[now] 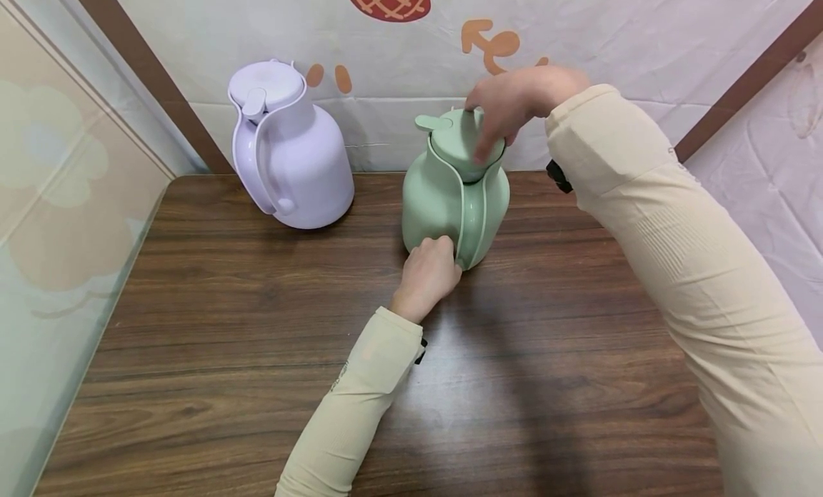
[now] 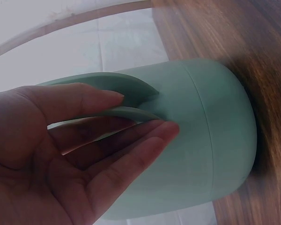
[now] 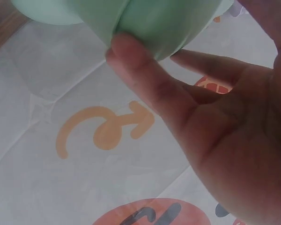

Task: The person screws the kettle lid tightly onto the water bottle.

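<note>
A pale green vacuum jug (image 1: pixel 429 193) stands upright at the table's back edge, its handle (image 1: pixel 474 218) facing the front. My left hand (image 1: pixel 429 275) grips the lower part of that handle; in the left wrist view, the thumb and fingers (image 2: pixel 131 140) pinch its edge. From above, my right hand (image 1: pixel 517 101) grips the jug's round lid (image 1: pixel 458 147), with a finger lying across its top. The lid's small lever (image 1: pixel 434 123) points left. In the right wrist view, the right fingers (image 3: pixel 140 70) touch the green surface, and much of the lid lies outside the picture.
A lavender vacuum jug (image 1: pixel 302 161) with its lid on stands to the left, near the back edge. The dark wooden table (image 1: pixel 257 354) meets a white printed sheet (image 1: pixel 386 76) behind. Another printed panel (image 1: pixel 71 197) rises along the left side.
</note>
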Demonstrator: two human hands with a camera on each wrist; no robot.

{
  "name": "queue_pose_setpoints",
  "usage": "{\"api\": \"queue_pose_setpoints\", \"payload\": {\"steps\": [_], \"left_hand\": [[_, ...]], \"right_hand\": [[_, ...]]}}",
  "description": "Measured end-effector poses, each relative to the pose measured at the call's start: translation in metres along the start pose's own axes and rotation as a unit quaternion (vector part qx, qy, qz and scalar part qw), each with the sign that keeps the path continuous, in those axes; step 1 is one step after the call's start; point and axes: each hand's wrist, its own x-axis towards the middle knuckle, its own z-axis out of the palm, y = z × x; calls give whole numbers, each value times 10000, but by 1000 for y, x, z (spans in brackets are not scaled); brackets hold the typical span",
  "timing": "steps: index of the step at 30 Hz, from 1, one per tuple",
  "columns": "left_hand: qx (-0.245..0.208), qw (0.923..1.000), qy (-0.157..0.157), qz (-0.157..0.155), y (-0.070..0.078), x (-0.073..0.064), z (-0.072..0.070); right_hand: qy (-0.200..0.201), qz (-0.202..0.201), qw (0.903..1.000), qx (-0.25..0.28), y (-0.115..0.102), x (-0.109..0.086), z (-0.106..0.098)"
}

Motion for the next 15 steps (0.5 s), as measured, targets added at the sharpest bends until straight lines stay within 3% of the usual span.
{"api": "queue_pose_setpoints", "payload": {"steps": [10,15], "left_hand": [[-35,9999,43,105,0,0,1],[-30,10000,16,68,0,0,0]], "right_hand": [[-8,96,9999,-32,1,-3,-3],[87,-76,9996,-258,1,-4,-6]]}}
